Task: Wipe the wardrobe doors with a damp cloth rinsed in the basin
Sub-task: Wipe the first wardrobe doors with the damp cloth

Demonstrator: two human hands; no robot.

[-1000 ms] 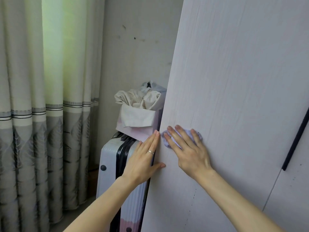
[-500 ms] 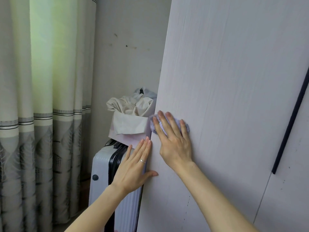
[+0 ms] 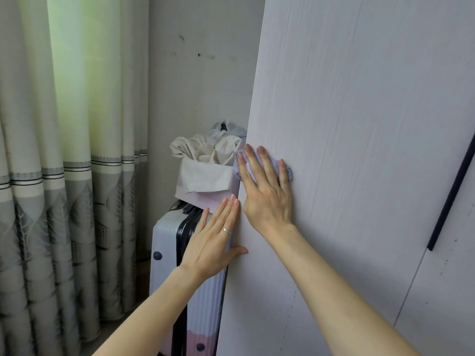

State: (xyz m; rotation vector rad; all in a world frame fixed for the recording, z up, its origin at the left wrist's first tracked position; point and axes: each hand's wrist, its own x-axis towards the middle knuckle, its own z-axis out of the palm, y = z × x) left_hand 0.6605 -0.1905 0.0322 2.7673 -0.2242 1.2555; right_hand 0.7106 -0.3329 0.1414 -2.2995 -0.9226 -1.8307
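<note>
The wardrobe door stands near a curtain and a suitcase with a stuffed bag on top. My left hand, fingers straight together, braces the door's edge. My right hand, fingers a little spread, presses the purple cloth flat on the door.

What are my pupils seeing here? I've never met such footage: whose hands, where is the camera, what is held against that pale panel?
No machine: one person wears a single head camera looking down at their own bare hands. The pale panel is a wardrobe door with a dark handle. The right hand presses a lilac cloth flat against it, fingers straight. The left hand, wearing a ring, lies along the door's edge, thumb on its front. Behind stand a suitcase with a stuffed bag on top, and curtains.
</note>
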